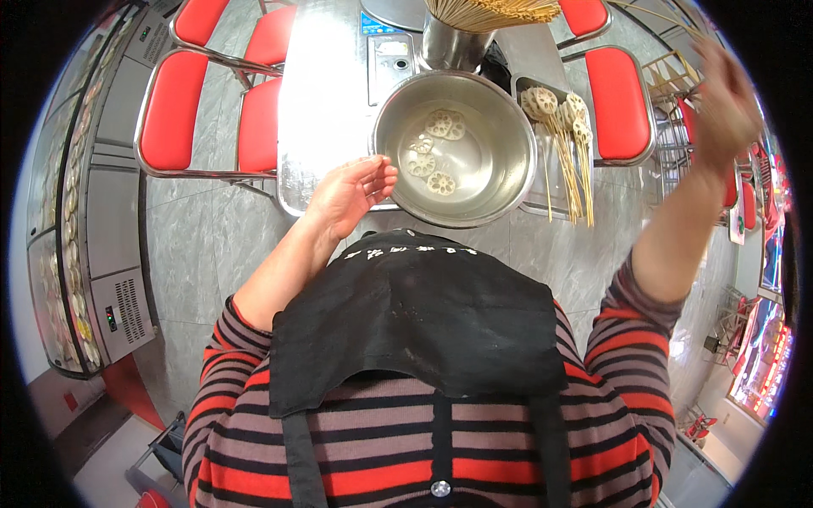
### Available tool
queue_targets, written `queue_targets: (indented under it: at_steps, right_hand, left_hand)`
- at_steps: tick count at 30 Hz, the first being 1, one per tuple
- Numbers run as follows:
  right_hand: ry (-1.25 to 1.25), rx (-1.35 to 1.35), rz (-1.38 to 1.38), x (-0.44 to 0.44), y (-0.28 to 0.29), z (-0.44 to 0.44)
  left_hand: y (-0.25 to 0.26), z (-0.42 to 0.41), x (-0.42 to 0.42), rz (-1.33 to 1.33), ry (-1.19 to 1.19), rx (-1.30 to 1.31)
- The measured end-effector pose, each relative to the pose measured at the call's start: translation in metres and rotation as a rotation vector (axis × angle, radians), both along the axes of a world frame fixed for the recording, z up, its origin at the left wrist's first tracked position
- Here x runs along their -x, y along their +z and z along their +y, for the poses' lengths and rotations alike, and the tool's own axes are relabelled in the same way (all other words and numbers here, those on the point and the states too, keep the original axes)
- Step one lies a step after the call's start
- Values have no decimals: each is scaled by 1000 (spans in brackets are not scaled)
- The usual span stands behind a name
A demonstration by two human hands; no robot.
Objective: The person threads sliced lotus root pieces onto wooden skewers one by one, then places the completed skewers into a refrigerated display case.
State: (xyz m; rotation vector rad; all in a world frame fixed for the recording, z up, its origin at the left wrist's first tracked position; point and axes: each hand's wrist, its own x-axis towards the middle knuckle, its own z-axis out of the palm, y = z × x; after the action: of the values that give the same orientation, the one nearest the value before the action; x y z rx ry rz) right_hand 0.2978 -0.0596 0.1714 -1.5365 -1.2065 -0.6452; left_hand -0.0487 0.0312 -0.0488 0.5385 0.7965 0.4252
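Note:
My left hand [357, 193] is beside the left rim of a large steel basin [508, 184], fingers loosely curled, with nothing plainly in it. Several lotus root slices [440, 183] lie in water in the basin. To the right, lotus root slices on bamboo skewers [575, 120] rest on a metal tray [537, 207]. My right hand [727, 105] is raised at the far right, blurred; a thin skewer [660, 16] extends from near its fingertips up and to the left, and its grip is not clear.
A metal canister [444, 47] full of bare bamboo skewers [492, 14] stands behind the basin on the steel table [317, 114]. A small scale [389, 66] is near it. Red chairs [171, 114] flank the table, and a glass-fronted display cabinet [120, 222] is at the left.

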Motion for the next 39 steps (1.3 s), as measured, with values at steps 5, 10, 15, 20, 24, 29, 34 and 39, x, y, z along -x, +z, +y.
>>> queue_targets:
  at_steps: [5, 10, 15, 20, 24, 29, 34, 39]
  right_hand:
    - [-30, -31, 175, 41, -36, -101]
    - [250, 212, 873, 120, -150, -131]
    - [383, 705, 1086, 124, -171, -152]
    - [473, 740, 1267, 126, -187, -142]
    - [359, 805, 1188, 134, -193, -145]
    - [315, 607, 1281, 126, -199, -162]
    - [340, 757, 1275, 112, -187, -185]
    - [431, 848, 1296, 129, -191, -164]
  left_hand:
    - [24, -3, -32, -187, -268, -213]
    - [50, -21, -65, -411, -366, -201]
    - [23, -15, -88, -286, -463, -226]
    - [5, -16, -117, -266, -599, -210]
    - [0, -13, -116, -18, -650, -419]
    - [-18, 1, -105, 110, -918, -935]
    - [5, 5, -105, -144, -717, -330]
    - [-1, -14, -105, -150, -705, -233]
